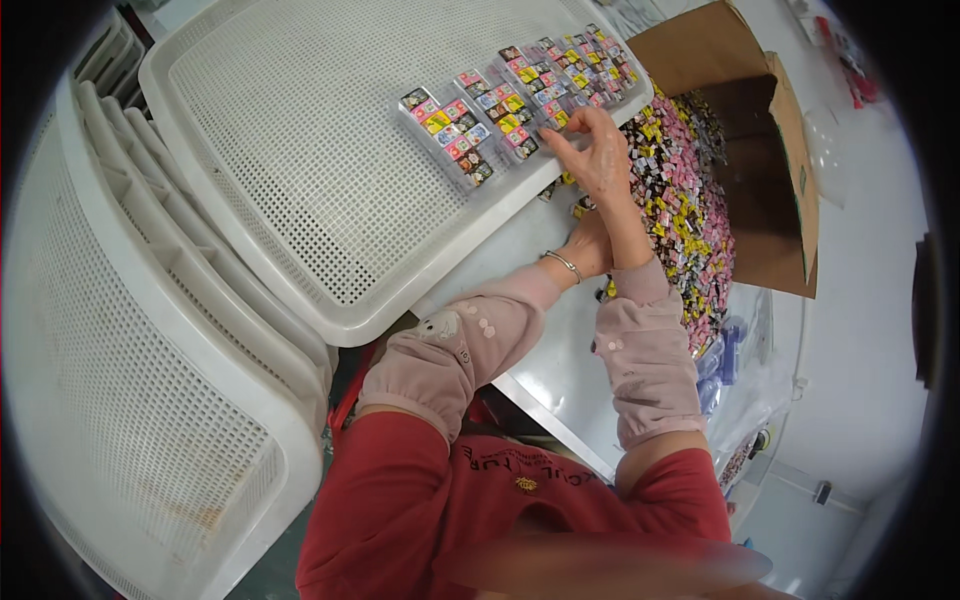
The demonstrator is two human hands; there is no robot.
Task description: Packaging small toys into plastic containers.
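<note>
My right hand (604,160) reaches over the near right rim of a white perforated plastic tray (300,230). Its thumb and forefinger are bent round the near end of a clear plastic box (546,92) filled with small pink, yellow, black and white pieces. Several similar boxes stand in a slanting row along the tray's right side; one filled box (448,135) is at the left end. My left hand (593,243), with a bracelet at the wrist, lies lower, beside the loose pieces. The right wrist covers its fingers, so what they hold is hidden.
A heap of small wrapped-looking colourful pieces (690,230) spreads over the metal table (560,375) at the right. An open cardboard box (780,190) lies behind it. Stacked white trays (150,400) stand at my left. Blue plastic items (722,360) and clear bags are near the table's right edge.
</note>
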